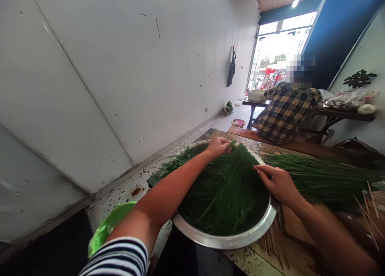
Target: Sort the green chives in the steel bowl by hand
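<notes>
- The left hand point(218, 147) reaches to the far rim of the basin point(228, 240), its fingers curled down and closed on a tuft of the chives point(228, 192).
- The right hand point(276, 182) rests at the basin's right rim, fingers held together with the tips on the strands. I cannot tell whether it grips them.
- The chives fill the basin, lying mostly lengthwise from near rim to far rim. The basin sits at the table's point(300, 228) left edge.
- To handle them well, I judge it best to keep the strands parallel, take small tufts and draw along their length so they neither snap nor tangle.
- The loose chives point(319, 176) lie on the table just right of the basin, close under the right wrist.
- The skewers point(368, 212) crowd the near right corner.
- The wall point(120, 87) closes the left side beyond the table edge, with a green bag point(110, 226) below it. There is more open room towards the far edge, where a person in a plaid shirt point(285, 111) sits well apart.
</notes>
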Available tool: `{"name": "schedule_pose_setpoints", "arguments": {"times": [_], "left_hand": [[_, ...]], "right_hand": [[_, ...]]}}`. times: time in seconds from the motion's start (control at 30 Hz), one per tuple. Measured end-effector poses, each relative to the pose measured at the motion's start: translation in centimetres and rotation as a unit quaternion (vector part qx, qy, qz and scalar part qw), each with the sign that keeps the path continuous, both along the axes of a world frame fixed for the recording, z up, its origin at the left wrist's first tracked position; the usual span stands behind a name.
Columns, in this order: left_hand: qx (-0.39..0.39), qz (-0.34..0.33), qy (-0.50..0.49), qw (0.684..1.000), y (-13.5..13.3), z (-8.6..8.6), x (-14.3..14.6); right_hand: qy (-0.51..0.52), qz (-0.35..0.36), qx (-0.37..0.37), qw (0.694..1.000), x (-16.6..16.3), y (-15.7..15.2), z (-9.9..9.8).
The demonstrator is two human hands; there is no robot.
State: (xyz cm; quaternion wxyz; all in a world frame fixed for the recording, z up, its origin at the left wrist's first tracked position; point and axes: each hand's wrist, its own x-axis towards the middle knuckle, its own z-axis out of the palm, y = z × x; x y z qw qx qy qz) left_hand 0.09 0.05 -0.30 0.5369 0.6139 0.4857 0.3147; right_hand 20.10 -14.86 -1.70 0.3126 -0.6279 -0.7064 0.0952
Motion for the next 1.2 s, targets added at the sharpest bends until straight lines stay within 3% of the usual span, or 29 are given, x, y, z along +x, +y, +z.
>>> {"name": "schedule_pose_setpoints", "arguments": {"times": [0.37,0.73,1.03,1.2], "left_hand": [[0.009,-0.002,-0.033,0.999,-0.8,0.8,0.5],[-0.048,0.059,-0.102,0.992,-0.6,0.7,0.2],[0.084,0.012,0.026,0.996,-0.3,-0.4,0.1],[0.112,0.016,0.072,0.991,-0.4,-0.5,0.1]], "right_hand": [[0.013,0.001,-0.012,1.0,0.0,0.1,-0.2],[0.012,-0.002,-0.008,1.0,0.0,0.0,0.0],[0.014,-0.001,-0.015,1.0,-0.1,-0.1,0.2],[0.016,-0.006,-0.023,1.0,-0.1,-0.1,0.1]]}}
